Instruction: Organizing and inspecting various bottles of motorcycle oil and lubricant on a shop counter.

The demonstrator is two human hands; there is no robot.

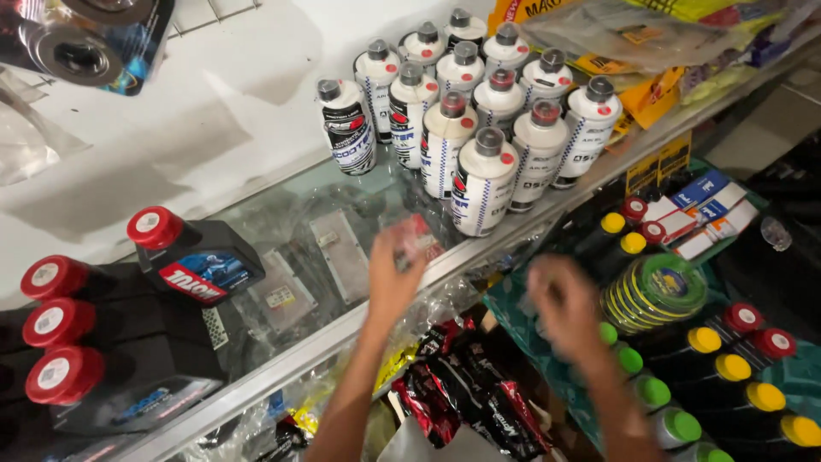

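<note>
My left hand is raised over the glass shelf and grips a small reddish packet, blurred by motion. My right hand hangs lower, in front of the shelf edge, blurred; its fingers look curled and I cannot see anything in it. A cluster of several white bottles with grey caps stands on the shelf just beyond my left hand.
Black oil bottles with red caps stand at the left of the shelf. Below are black bottles with yellow and green caps, a coil of green and yellow hose, dark red packets and small boxes.
</note>
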